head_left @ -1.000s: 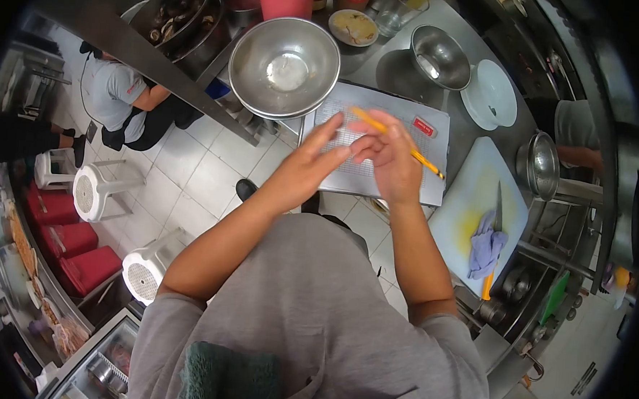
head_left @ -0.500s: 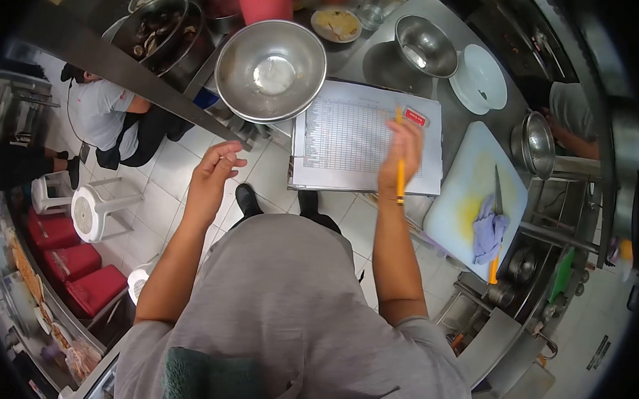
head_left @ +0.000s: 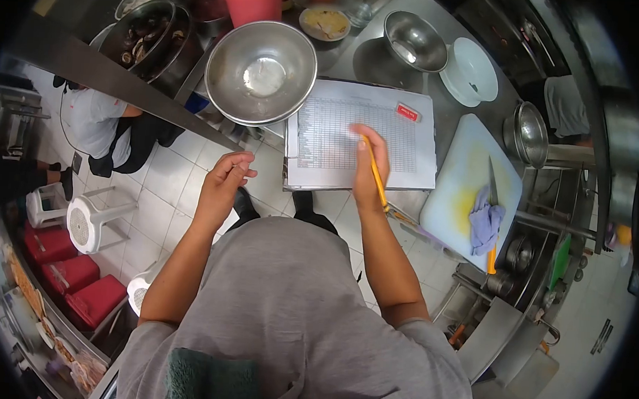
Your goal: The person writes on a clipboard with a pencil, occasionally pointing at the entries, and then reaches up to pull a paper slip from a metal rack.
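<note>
My right hand (head_left: 371,170) holds a yellow pencil (head_left: 376,172) above the lower right part of a printed grid sheet (head_left: 328,172). The sheet lies on a clipboard-like board on the metal counter, with a red and white eraser (head_left: 408,112) near its top right corner. My left hand (head_left: 224,184) hovers in the air left of the sheet, its fingers loosely curled and thumb near the fingertips; nothing shows in it. A large steel bowl (head_left: 261,72) stands just beyond, at the sheet's upper left.
Right of the sheet, a white cutting board (head_left: 455,170) carries a knife (head_left: 495,183) and a purple cloth (head_left: 486,226). Smaller steel bowl (head_left: 415,42) and white bowls (head_left: 473,70) stand behind. A crouching person (head_left: 99,126) and white stool (head_left: 91,220) are at left.
My right hand has moved left and slightly down over the sheet, and the pencil now tilts. My left hand has shifted slightly right and down. The view has shifted a little.
</note>
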Tool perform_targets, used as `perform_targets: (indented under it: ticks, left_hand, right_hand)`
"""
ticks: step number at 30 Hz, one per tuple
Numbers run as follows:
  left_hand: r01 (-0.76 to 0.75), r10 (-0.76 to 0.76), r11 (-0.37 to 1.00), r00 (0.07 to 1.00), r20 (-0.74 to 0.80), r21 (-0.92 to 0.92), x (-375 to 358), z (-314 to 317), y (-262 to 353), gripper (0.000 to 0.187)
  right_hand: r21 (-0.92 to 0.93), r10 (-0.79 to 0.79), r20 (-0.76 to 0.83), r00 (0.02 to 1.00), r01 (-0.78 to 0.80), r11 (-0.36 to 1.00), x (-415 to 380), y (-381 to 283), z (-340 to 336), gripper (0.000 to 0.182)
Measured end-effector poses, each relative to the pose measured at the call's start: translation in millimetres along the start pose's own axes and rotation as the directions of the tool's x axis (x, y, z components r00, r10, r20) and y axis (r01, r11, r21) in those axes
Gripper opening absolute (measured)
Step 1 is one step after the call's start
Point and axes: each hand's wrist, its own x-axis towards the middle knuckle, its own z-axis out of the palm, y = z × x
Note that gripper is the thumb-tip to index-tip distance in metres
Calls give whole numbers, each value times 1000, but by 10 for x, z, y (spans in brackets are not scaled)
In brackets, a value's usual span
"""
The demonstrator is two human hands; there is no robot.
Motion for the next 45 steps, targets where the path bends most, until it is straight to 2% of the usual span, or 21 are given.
perform_targets:
  ticks: [3,4,5,6,7,8,9,10,11,12,14,17,19,20,23,29,32,35,38,41,45]
  left_hand:
    - [-20,20,1000,1000,-8,0,6,8,18,28]
    - [-23,23,1000,1000,-12,1,10,15,25,28]
    - [-28,28,1000,1000,-14,1,18,22,32,28]
    - [-20,20,1000,1000,-15,-2,21,26,29,28]
    - [-10,10,1000,1000,-17,-5,12,27,13,28]
    - [-1,1,1000,1000,-22,-10,14,31,-2,28]
    - [-3,3,1000,1000,-24,-13,11,35,-12,28]
    - [0,-1,1000,1000,-24,-12,-11,31,-23,28]
    - [-1,1,1000,1000,-23,-10,-15,24,-28,28]
    - [5,-5,1000,1000,-22,-4,-26,14,-31,28]
    - [8,-8,1000,1000,-12,0,-26,22,-35,28]
    - [4,-4,1000,1000,-23,3,-11,27,-64,28]
    - [-1,1,1000,1000,-19,-8,-8,33,-93,28]
    - [-3,3,1000,1000,-14,-12,-3,41,-106,28]
    - [18,-19,1000,1000,20,19,35,53,-154,28]
    - [31,-35,998,998,58,57,77,71,-221,27]
    - [25,-34,993,997,75,113,109,69,-305,29]
    - [36,-49,990,994,93,139,125,96,-357,29]
    - [91,-108,986,987,115,141,113,146,-301,26]
    - [122,-144,981,979,144,151,134,166,-341,26]
    - [122,-153,978,971,185,167,141,177,-361,27]
  right_hand:
    - [265,159,-60,985,-138,954,88,-87,-48,27]
    - [450,368,138,920,-389,804,80,-34,-66,27]
    - [552,498,363,787,-613,565,72,33,-78,27]
    - [560,537,589,604,-784,269,68,90,-83,26]
    - [531,572,566,593,-793,297,32,138,-45,25]
    - [421,468,280,838,-546,725,61,96,-36,24]
    - [149,194,44,980,-199,969,86,48,-34,23]
    - [-209,-170,-84,982,149,966,88,-17,-35,22]
    - [-260,-276,-54,960,253,932,129,-98,-70,21]
    - [-118,-145,-35,989,140,983,116,-132,-60,23]
    - [151,97,52,994,-104,983,91,-183,-65,26]
    - [294,403,288,868,-481,826,26,-44,-190,27]
    - [366,470,234,851,-525,768,4,-77,-68,26]
    - [404,505,204,839,-542,737,5,-112,-27,26]
    - [369,474,215,854,-521,770,-53,101,-32,19]
    - [187,577,252,777,-624,759,-105,187,5,13]
    - [199,539,200,818,-573,795,-147,154,102,14]
    - [25,441,142,886,-449,893,-196,265,146,18]
    - [-65,386,122,914,-381,922,-202,240,145,22]
    - [-44,406,141,903,-404,914,-228,304,167,23]
    - [-43,359,154,921,-356,933,-244,345,183,22]
